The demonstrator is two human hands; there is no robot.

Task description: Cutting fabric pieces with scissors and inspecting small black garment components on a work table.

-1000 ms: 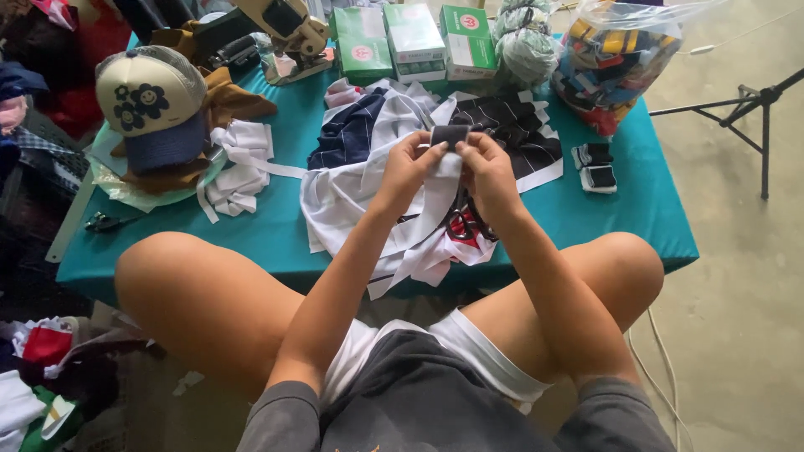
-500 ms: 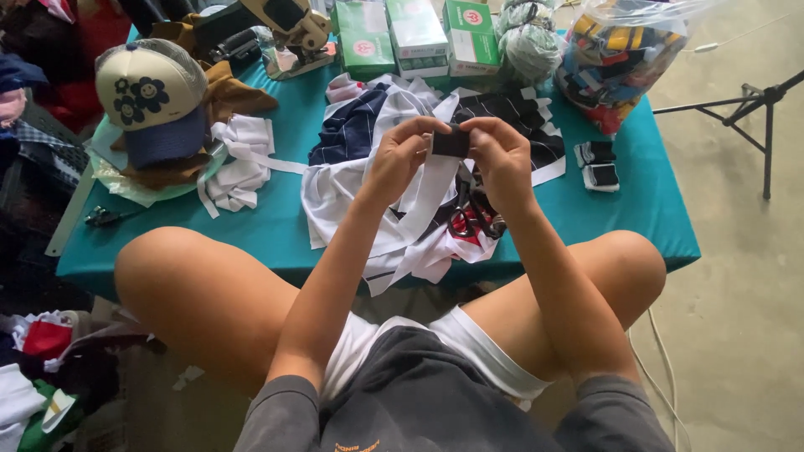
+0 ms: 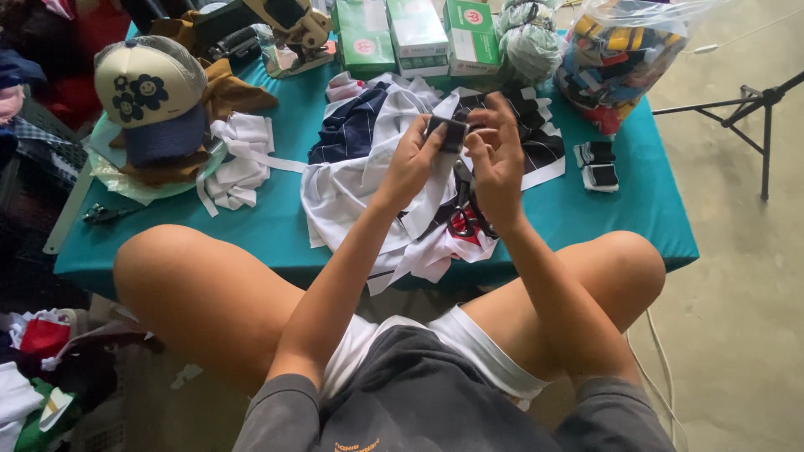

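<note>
1. Left hand point(image 3: 410, 159) grips a small dark folded fabric piece point(image 3: 447, 132) by its left side, thumb and fingers pinched on it.
2. Right hand point(image 3: 496, 159) is at the piece's right edge, fingers curled, fingertips touching it; both hands raised above the tabletop point(image 3: 285, 222).
3. Piece sits between the two hands, over a heap of white and dark striped cloth point(image 3: 368, 180), not resting on it.
4. Red-handled scissors point(image 3: 465, 224) lie partly buried in the heap, just below the right wrist.
5. Cream and navy cap point(image 3: 151, 96) with flower smileys sits at the left on brown cloth, white straps point(image 3: 239, 159) beside it.
6. Three green and white boxes point(image 3: 414, 33) stand along the far edge.
7. Clear bag of coloured bits point(image 3: 624, 50) at far right corner; two small black pieces point(image 3: 596, 163) lie near it on the teal surface.
8. Person sits cross-legged, knees at the tabletop's near edge.
9. Black stand leg point(image 3: 754, 100) on the floor to the right.
</note>
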